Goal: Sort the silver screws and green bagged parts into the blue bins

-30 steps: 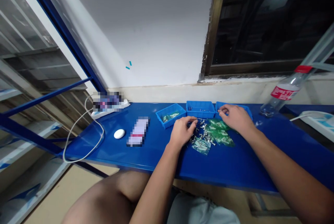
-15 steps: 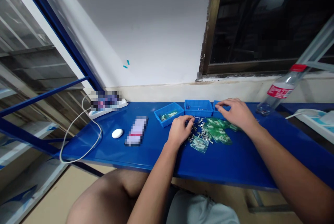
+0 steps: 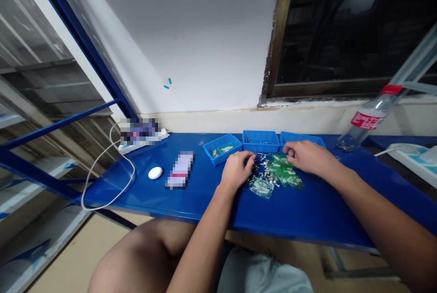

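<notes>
My left hand point(image 3: 238, 168) rests at the left edge of a heap of small metal fasteners point(image 3: 266, 174), its fingers curled and the thumb drawn in. What lies between those fingertips, if anything, is hidden. Over the right side of some green plastic bags point(image 3: 285, 170), my right hand point(image 3: 305, 156) has its fingers bent together and pointing left. I cannot make out anything in its grip. A small clear bag of pale cylindrical pieces point(image 3: 262, 188) lies in front of the heap.
Three blue bins stand behind the heap: a left bin point(image 3: 215, 160) with bagged parts, a middle bin point(image 3: 261, 146), and a right bin point(image 3: 303, 137) partly behind my hand. A plastic bottle point(image 3: 368, 118), a white oval object point(image 3: 155, 173), a blurred-out phone-shaped item point(image 3: 180, 170) and a cable point(image 3: 89, 174) are around.
My right hand has come down from over the right bin to the green bags, uncovering more of that bin. My left hand has stayed almost in place.
</notes>
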